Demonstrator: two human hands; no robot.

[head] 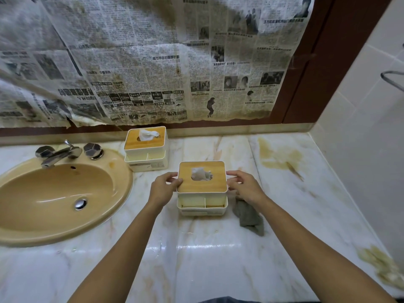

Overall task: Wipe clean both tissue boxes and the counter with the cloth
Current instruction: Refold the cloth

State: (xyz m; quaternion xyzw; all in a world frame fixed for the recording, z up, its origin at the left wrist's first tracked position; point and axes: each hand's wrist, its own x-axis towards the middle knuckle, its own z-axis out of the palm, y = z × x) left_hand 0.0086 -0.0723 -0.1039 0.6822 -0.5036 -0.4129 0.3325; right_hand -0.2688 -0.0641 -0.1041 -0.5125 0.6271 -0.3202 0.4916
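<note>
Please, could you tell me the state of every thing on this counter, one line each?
Near tissue box: upright, lid on, held at both sides.
Far tissue box: upright by the wall, tissue sticking out.
Counter: yellow-brown stains at right.
Cloth: crumpled on the counter, not held.
Tap: no water running.
Sink: no water standing.
Left hand: grips lid's left edge.
Right hand: grips lid's right edge.

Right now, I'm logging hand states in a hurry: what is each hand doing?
Left hand: grips the near tissue box at its left edge.
Right hand: grips the same box's right edge; the cloth lies loose.
</note>
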